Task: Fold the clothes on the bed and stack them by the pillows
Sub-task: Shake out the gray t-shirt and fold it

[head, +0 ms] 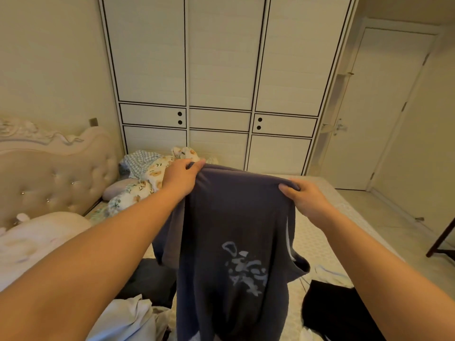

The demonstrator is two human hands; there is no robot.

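Holding a dark blue T-shirt [231, 242] up over the bed [317, 232], I see my left hand [181, 178] and right hand [304, 199] each pinching its top edge; loose clothes [133, 318] lie below, pillows [130, 190] far left.

Two hands up: left hand [182, 177], right hand [304, 198]. One dark T-shirt [234, 230] held aloft, one pale print [246, 269] on it. One bed [320, 242], one tufted headboard [56, 173]. One black garment [337, 313], one white garment [128, 318]. One wardrobe [221, 70], one door [384, 107].
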